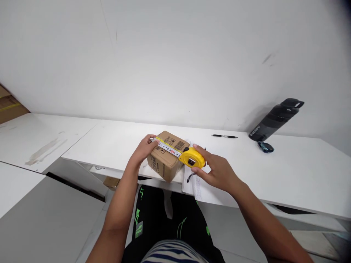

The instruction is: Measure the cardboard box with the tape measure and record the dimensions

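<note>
A small brown cardboard box [164, 162] sits near the front edge of the white table [287, 171]. A yellow tape measure [192, 157] is stretched across the box's top. My right hand [216, 171] grips the yellow case at the box's right side. My left hand [144, 148] pinches the tape's end against the box's left top edge. The tape's numbered blade runs between both hands. A sheet of white paper [192, 184] lies under the box and my right hand.
A black pen [224, 136] lies behind the box. A black water bottle [275, 118] leans at the back right, with a small dark object [265, 147] beside it. Another white table [41, 140] adjoins on the left; a cardboard box [9, 104] stands at far left.
</note>
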Action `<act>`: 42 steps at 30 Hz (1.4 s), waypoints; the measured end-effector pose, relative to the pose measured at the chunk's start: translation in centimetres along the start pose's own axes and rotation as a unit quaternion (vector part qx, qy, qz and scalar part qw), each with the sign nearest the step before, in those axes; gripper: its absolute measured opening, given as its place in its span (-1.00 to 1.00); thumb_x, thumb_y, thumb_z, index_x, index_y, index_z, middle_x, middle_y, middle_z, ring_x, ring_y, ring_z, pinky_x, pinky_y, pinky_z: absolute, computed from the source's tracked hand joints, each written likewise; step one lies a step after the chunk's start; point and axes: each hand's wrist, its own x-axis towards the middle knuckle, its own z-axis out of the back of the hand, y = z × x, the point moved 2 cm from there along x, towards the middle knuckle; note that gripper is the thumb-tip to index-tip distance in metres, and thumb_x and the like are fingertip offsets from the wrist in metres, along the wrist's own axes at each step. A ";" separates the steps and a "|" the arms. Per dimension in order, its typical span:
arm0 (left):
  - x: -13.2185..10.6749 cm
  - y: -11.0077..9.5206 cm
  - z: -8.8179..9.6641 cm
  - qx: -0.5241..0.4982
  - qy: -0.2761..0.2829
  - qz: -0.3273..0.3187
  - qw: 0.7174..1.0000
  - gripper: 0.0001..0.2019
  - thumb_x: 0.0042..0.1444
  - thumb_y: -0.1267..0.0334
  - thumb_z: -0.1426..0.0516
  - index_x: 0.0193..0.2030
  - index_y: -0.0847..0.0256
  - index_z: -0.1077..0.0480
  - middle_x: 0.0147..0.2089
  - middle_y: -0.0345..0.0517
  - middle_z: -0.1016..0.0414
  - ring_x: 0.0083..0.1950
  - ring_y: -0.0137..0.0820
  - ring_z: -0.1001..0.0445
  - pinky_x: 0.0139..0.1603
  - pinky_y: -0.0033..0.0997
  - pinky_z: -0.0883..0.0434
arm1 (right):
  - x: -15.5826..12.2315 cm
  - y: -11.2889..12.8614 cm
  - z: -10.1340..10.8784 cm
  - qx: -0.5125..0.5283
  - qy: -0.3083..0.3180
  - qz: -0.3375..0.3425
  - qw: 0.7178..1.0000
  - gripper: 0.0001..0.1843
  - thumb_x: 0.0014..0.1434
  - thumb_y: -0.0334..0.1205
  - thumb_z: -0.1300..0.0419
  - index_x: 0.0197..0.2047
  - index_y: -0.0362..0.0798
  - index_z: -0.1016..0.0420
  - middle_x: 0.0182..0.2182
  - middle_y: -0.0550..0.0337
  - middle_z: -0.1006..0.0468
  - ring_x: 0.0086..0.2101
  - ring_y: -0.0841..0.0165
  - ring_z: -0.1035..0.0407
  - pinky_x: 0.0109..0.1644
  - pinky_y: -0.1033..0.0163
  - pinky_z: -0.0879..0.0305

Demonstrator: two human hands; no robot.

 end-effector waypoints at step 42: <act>-0.1 -1.2 -0.1 0.015 -0.015 0.009 1.000 -0.46 -0.05 -0.08 -0.28 0.02 0.17 -0.40 -0.20 -0.10 -0.53 -0.21 -0.30 -0.52 -0.21 -0.34 -0.46 | -3.7 -12.9 -8.2 0.234 -0.030 -0.381 0.894 -0.51 0.09 0.22 -0.16 -0.58 -0.02 -0.30 -0.61 0.28 -0.27 -0.49 0.38 -0.11 -0.40 0.23 -0.02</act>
